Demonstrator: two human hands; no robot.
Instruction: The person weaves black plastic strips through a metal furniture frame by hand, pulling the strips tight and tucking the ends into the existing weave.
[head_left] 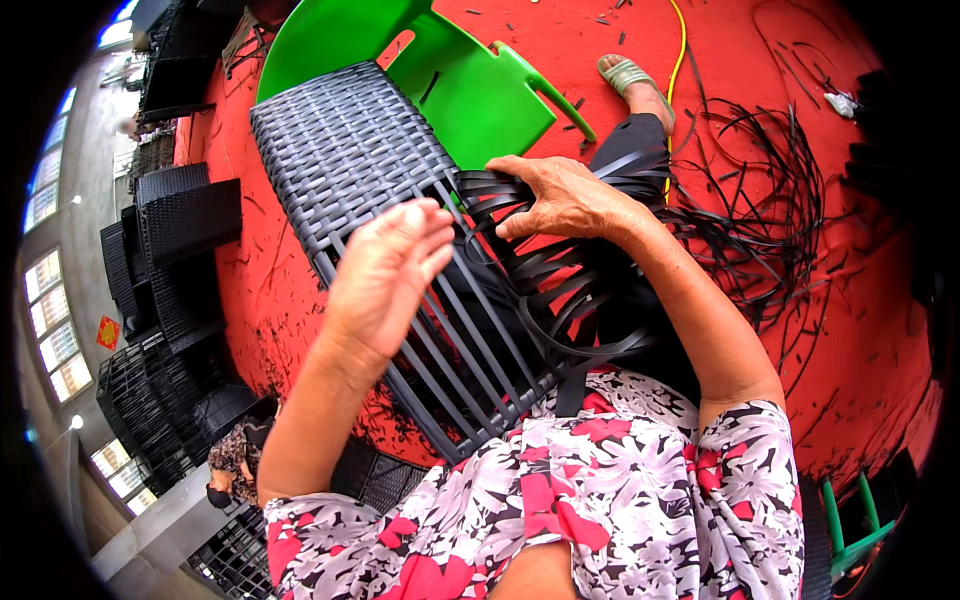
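The half-woven dark panel (350, 160) lies across the lap, its long side running from near right to far left. The left hand (385, 275) hovers over it, fingers flat together, holding nothing. The right hand (560, 195) is nearer the loose black strips (560, 280), pressing them down at the panel's right edge.

Short-sleeved floral top (600, 500), white and grey blooms with pinky-red ones mixed in. Bare forearms, no rings or watch on either hand, dark trousers (640, 135), greenish sandal (625, 75).
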